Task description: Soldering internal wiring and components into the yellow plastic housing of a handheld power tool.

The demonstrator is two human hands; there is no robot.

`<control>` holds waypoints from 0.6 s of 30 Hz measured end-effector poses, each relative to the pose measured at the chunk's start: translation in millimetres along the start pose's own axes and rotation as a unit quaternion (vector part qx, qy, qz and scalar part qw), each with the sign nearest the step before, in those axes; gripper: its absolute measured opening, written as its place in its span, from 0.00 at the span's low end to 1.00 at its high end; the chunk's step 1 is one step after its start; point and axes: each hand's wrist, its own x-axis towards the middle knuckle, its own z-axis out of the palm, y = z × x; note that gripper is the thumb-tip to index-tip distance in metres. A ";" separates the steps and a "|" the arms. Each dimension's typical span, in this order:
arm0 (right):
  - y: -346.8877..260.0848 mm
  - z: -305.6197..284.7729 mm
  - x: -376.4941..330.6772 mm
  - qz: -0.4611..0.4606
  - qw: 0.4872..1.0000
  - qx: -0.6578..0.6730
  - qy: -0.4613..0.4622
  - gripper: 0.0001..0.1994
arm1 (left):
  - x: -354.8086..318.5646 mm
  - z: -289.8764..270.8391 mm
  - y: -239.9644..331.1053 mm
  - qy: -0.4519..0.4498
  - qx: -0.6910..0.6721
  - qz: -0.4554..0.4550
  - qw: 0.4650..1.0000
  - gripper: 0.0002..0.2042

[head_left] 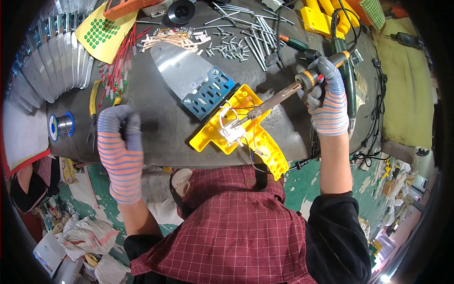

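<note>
My right hand (327,97), in a striped knit glove, grips a soldering iron (279,98) by its handle. The iron's tip rests at the white part with thin wires (232,128) on a yellow plastic housing (236,137). That housing lies on the grey table under a metal soleplate (182,71) with a blue bracket (208,92). My left hand (120,146), gloved the same way, hovers at the table's near left edge with its fingers curled; I cannot see anything in it.
A solder spool (61,125) sits at the left edge. Red-tipped wires (116,71), a yellow card with green dots (101,31), loose screws and metal rods (236,42) lie at the back. More yellow housings (321,19) and a green power tool (347,78) stand at right.
</note>
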 end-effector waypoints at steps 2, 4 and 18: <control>0.8 -0.8 1.2 -0.002 1.000 -0.005 -0.008 0.11 | -2.5 9.7 -24.7 0.028 0.019 -0.009 0.999 0.09; -0.1 2.1 0.1 0.003 1.000 -0.001 0.004 0.12 | 0.9 22.3 -38.8 0.122 0.069 -0.055 0.989 0.08; -2.3 4.3 -1.6 0.019 1.000 0.013 -0.011 0.11 | 11.9 20.9 80.8 0.018 -0.275 0.130 0.952 0.14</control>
